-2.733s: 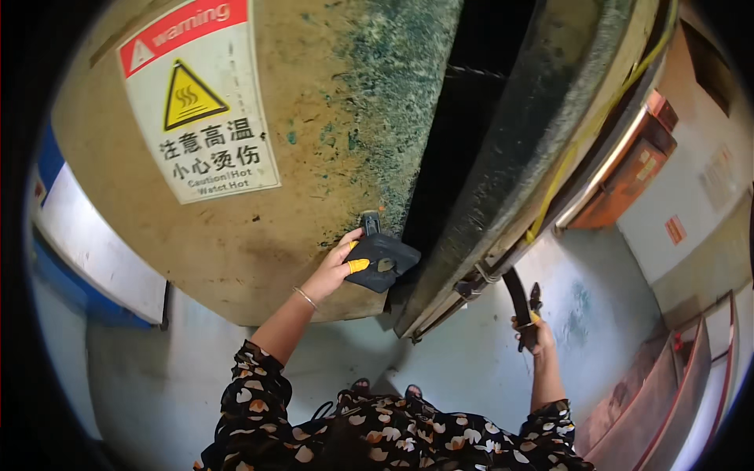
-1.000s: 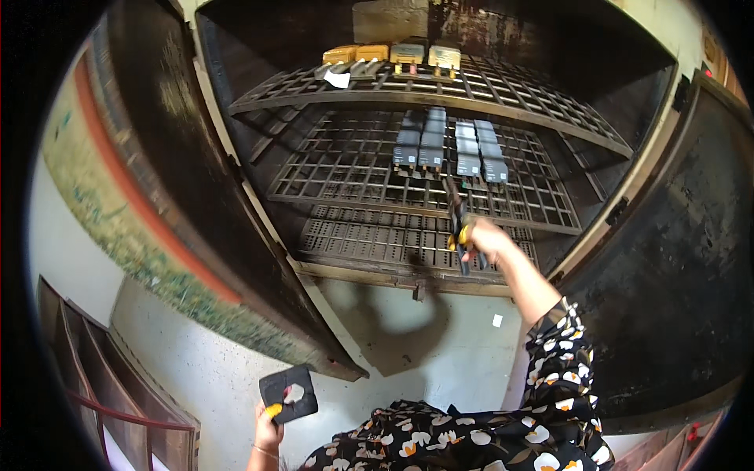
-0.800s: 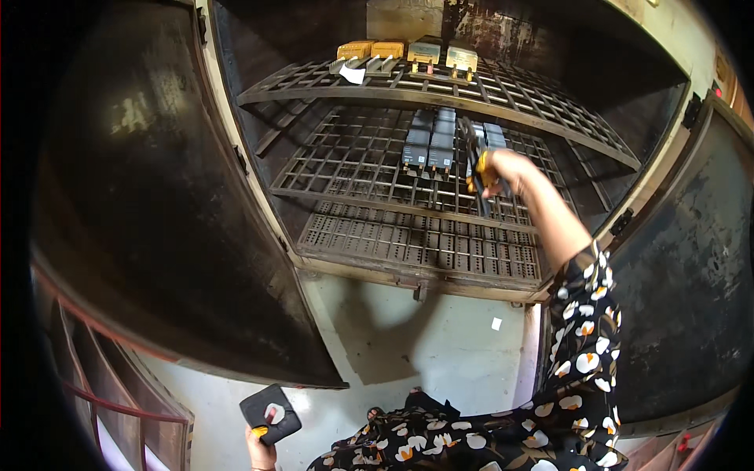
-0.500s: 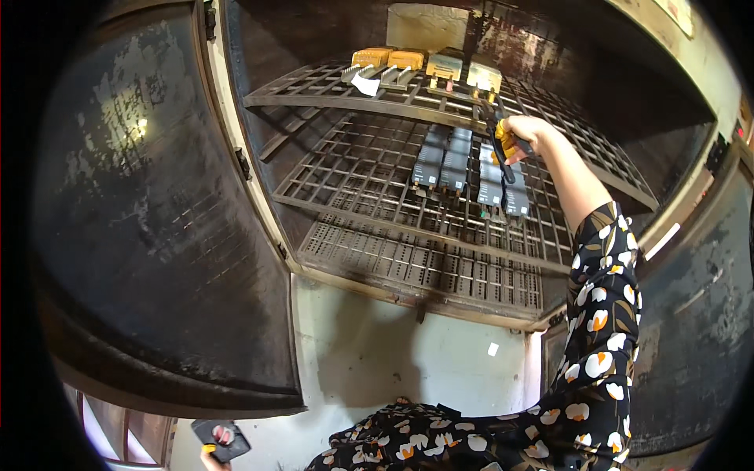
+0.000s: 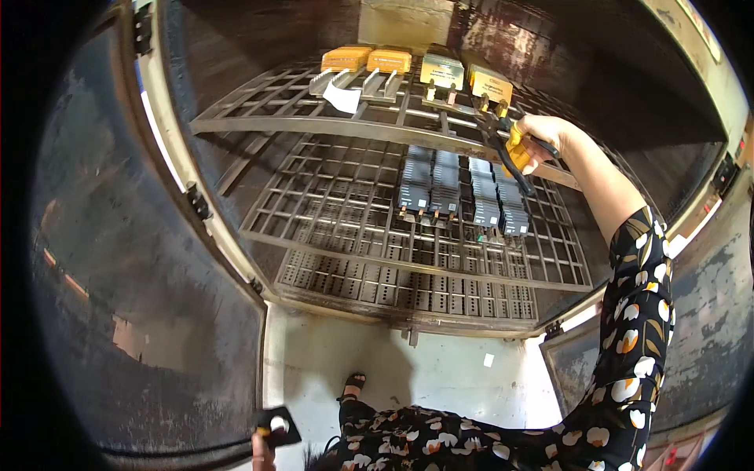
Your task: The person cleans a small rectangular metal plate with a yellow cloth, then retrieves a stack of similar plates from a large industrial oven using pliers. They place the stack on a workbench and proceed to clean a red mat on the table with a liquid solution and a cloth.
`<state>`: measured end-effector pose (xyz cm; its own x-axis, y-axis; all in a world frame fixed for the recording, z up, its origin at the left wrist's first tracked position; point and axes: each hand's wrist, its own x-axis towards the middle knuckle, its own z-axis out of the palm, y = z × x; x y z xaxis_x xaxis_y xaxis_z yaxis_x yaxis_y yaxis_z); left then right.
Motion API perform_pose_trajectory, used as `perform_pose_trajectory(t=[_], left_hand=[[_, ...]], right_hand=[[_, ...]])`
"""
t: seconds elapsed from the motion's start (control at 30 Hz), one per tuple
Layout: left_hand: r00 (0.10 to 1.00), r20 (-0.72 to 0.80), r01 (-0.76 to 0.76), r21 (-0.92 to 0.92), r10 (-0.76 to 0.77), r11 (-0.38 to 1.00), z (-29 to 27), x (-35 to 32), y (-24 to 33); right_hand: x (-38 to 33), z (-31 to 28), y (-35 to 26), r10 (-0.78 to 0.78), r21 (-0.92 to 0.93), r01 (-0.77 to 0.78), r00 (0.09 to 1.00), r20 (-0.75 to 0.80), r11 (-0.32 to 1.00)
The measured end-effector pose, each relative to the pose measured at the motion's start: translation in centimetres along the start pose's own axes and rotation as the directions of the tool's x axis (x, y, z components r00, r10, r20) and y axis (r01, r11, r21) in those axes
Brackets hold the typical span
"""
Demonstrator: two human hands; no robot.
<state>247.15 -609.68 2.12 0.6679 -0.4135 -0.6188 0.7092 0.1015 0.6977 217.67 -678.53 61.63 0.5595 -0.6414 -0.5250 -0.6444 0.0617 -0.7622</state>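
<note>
My right hand [image 5: 536, 141], yellow covers on its fingers, is closed around black-handled pliers [image 5: 519, 177] at the front edge of the upper rack. The jaws reach up to a row of yellow plates [image 5: 492, 85], standing on edge; whether they grip it I cannot tell. Low at the left, my left hand [image 5: 263, 452] holds a dark flat square piece [image 5: 287, 425] with a pale round patch. Left of the yellow row stand green-and-yellow plates [image 5: 442, 72] and two orange stacks [image 5: 346, 58] on metal combs. A white scrap [image 5: 342, 99] hangs at the front.
Below, rows of dark grey plates [image 5: 430, 180] stand on a wire shelf [image 5: 338, 188] inside the dark cabinet. An open door [image 5: 149, 314] flanks me at the left, another [image 5: 691, 322] at the right. My sandalled foot [image 5: 355, 383] is on the pale floor.
My view has moved closer to the cabinet. The left hand with the dark piece has shifted right and inward. My right hand still grips the pliers by the upper rack.
</note>
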Motion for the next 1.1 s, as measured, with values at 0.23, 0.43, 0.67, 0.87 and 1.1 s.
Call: perform_pose_trajectory(t=[0.23, 0.43, 0.67, 0.87, 1.1], left_hand=[[0.905, 0.423, -0.125, 0.155, 0.049, 0.98, 23.7, 11.4, 12.3], [0.849, 0.528, -0.14, 0.233, -0.004, 0.962, 31.5, 12.4, 15.3], [0.823, 0.563, -0.107, 0.282, -0.074, 0.953, 32.1, 13.2, 14.2], [0.798, 0.575, -0.013, 0.317, -0.181, 0.948, 31.5, 17.4, 12.2], [0.854, 0.502, -0.033, 0.319, -0.139, 0.947, 31.8, 18.1, 11.5]], right_hand=[[1.6, -0.3, -1.1, 0.084, 0.015, -0.084, 0.996, -0.028, 0.996], [3.4, -1.1, -1.3, 0.182, 0.014, -0.181, 0.978, -0.097, 0.983], [4.5, -1.1, -2.4, 0.16, -0.113, -0.192, 0.957, -0.241, 0.975], [3.7, 0.3, -3.4, 0.101, -0.272, -0.208, 0.927, -0.362, 0.94], [3.3, 1.8, -3.6, 0.043, -0.376, -0.219, 0.905, -0.424, 0.901]])
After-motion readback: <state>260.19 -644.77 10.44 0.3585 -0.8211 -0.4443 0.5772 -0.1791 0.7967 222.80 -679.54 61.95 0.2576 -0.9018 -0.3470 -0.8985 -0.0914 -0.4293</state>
